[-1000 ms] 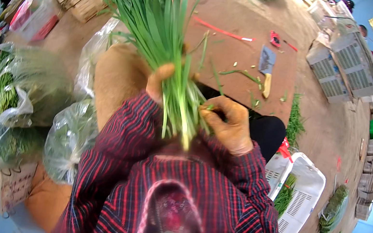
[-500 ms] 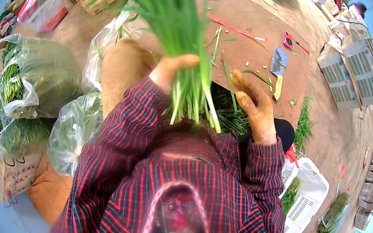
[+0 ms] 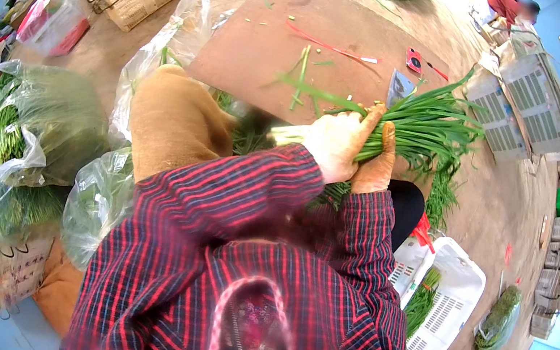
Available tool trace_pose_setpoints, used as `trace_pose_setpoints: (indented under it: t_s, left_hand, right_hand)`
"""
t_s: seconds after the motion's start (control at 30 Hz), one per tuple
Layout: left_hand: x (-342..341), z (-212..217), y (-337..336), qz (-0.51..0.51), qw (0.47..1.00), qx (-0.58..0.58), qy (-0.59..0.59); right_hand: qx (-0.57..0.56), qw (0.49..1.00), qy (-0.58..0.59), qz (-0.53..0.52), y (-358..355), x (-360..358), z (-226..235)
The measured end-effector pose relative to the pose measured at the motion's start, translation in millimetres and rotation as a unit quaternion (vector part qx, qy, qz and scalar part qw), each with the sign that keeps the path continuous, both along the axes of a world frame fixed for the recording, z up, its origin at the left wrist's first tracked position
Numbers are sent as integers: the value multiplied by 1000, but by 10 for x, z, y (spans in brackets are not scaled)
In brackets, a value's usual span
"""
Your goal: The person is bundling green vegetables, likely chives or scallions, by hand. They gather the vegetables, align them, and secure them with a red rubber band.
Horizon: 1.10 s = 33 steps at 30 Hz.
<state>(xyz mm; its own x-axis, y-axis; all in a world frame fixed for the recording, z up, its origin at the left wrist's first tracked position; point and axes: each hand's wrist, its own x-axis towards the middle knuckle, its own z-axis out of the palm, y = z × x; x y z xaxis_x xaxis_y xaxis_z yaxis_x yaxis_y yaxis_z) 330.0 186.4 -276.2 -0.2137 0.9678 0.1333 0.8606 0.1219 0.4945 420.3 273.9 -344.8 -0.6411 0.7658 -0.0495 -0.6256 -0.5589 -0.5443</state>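
Both hands are closed on one bunch of chives (image 3: 419, 127), held low over the lap. Left hand (image 3: 335, 143) wraps the pale stem end, fingers curled tight round it; right hand (image 3: 376, 162) clasps the same bunch just beside it from below, fingers folded shut on the stalks. Leaf tips fan out to the person's right, clear of the lap, which appears to keep the stems gathered and level.

Nearest on the left, clear plastic bags (image 3: 45, 130) stuffed with more greens stand against each other. On the right, a white slotted crate (image 3: 451, 297) holds a few green stalks.

Beyond the hands lies a brown board (image 3: 257, 39) on the dirt floor, scattered with trimmed scraps, a red strip (image 3: 329, 47) and a cleaver (image 3: 400, 88) within reach. Farthest off, stacked crates (image 3: 527, 97) stand at the upper right.
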Motion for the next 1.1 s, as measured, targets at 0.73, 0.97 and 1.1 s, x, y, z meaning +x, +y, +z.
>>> trace_pose_setpoints:
  t_s: [0.73,0.97,1.1]
  left_hand:
    - [-398,-155,-281,-37,881,-16,-470]
    - [-305,-223,47,-25,840,-42,-540]
    - [-460,-279,2,38,804,-18,-593]
  right_hand:
    - [21,993,119,7,465,463,-128]
    - [48,987,142,56,386,451,-32]
    - [72,966,234,79,436,476,-55]
